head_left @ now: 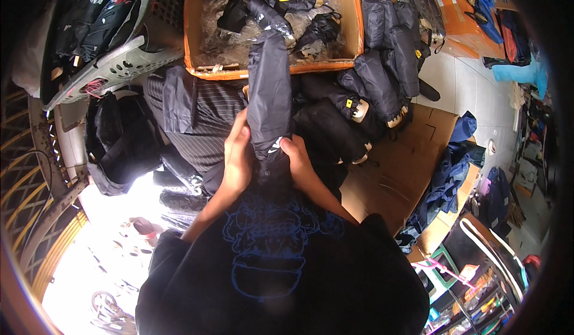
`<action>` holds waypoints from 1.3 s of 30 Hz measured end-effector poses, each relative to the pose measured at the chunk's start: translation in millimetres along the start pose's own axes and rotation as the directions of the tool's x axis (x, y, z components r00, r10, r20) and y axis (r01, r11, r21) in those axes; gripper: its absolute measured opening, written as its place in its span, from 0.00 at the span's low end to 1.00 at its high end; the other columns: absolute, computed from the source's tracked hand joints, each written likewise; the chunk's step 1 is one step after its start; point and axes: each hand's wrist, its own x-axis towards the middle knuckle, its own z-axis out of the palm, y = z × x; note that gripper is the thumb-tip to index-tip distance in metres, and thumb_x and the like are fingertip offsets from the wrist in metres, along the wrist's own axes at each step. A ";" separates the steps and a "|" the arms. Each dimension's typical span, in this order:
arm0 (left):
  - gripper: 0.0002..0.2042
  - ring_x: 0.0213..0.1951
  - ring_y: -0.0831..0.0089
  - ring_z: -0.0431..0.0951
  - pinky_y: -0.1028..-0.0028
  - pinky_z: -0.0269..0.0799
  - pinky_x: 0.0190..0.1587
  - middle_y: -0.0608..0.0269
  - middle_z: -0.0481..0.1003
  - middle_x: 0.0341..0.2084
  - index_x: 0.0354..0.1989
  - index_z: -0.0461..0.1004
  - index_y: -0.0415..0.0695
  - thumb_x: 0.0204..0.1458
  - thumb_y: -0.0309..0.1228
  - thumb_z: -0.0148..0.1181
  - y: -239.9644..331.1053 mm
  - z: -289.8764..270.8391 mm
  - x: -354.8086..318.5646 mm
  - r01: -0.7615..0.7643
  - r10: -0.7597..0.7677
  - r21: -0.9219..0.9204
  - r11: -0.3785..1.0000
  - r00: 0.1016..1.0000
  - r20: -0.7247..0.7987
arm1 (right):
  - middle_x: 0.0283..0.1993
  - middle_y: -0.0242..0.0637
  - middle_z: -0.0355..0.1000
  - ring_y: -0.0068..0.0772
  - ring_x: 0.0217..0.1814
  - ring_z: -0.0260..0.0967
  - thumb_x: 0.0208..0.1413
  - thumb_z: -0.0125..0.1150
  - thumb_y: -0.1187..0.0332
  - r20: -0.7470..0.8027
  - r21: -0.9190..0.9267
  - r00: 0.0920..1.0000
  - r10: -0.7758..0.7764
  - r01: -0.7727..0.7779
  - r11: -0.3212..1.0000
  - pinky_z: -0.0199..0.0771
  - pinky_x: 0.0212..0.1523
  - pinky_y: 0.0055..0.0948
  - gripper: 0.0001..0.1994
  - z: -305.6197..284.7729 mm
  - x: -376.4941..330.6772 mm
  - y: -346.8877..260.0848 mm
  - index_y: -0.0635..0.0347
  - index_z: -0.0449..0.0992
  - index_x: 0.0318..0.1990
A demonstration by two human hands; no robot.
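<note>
Nearest is the person's black shirt (371,275), printed with blue line art. Beyond it, the left hand (237,155) and right hand (297,158) grasp a long black sleeve (269,90) of smooth, creased fabric by its lower part. Past this, an orange-edged cardboard box (323,67) holds crumpled clear plastic (209,21) and black bundles (269,15); a perforated grey basket (143,57) holds slim black packages (113,15). Pinstriped cloth (203,140) lies near the left hand.

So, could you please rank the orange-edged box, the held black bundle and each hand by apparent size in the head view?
1. Orange-edged box
2. Black bundle
3. Left hand and right hand: too alike to rank.
</note>
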 end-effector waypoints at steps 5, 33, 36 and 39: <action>0.24 0.58 0.61 0.64 0.63 0.56 0.61 0.49 0.63 0.54 0.56 0.61 0.35 0.49 0.20 0.55 10.5 -6.7 -1.7 -0.331 0.327 0.015 0.944 0.938 0.119 | 0.33 0.31 0.70 0.19 0.36 0.65 0.56 0.57 0.63 -0.005 -0.014 0.999 0.033 -0.033 0.999 0.65 0.36 0.23 0.12 -4.0 0.7 -2.2 0.65 0.72 0.35; 0.29 0.45 0.66 0.75 0.67 0.70 0.50 0.55 0.73 0.44 0.57 0.58 0.40 0.49 0.35 0.64 46.9 18.7 12.4 0.028 -0.026 0.006 1.000 0.972 -0.233 | 0.52 0.56 0.69 0.51 0.54 0.69 0.48 0.66 0.64 0.302 -0.659 0.876 -0.376 0.477 0.582 0.68 0.54 0.37 0.32 33.9 -10.9 -39.2 0.67 0.60 0.60; 0.28 0.45 0.66 0.75 0.67 0.70 0.50 0.53 0.75 0.43 0.56 0.60 0.38 0.49 0.35 0.63 21.9 -7.7 8.2 0.067 -0.091 -0.148 0.987 0.984 -0.155 | 0.58 0.55 0.64 0.45 0.61 0.64 0.50 0.65 0.64 0.277 -0.513 0.931 -0.237 0.352 0.783 0.61 0.60 0.37 0.38 28.1 -11.7 -39.4 0.67 0.52 0.65; 0.27 0.47 0.64 0.75 0.66 0.71 0.51 0.51 0.74 0.46 0.55 0.63 0.37 0.49 0.38 0.63 -1.8 -24.4 -1.5 0.114 -0.160 -0.343 0.932 0.981 -0.107 | 0.66 0.48 0.56 0.35 0.67 0.54 0.60 0.55 0.60 0.343 -0.338 0.918 -0.196 0.316 0.887 0.52 0.65 0.33 0.35 18.6 -3.7 -38.3 0.64 0.47 0.68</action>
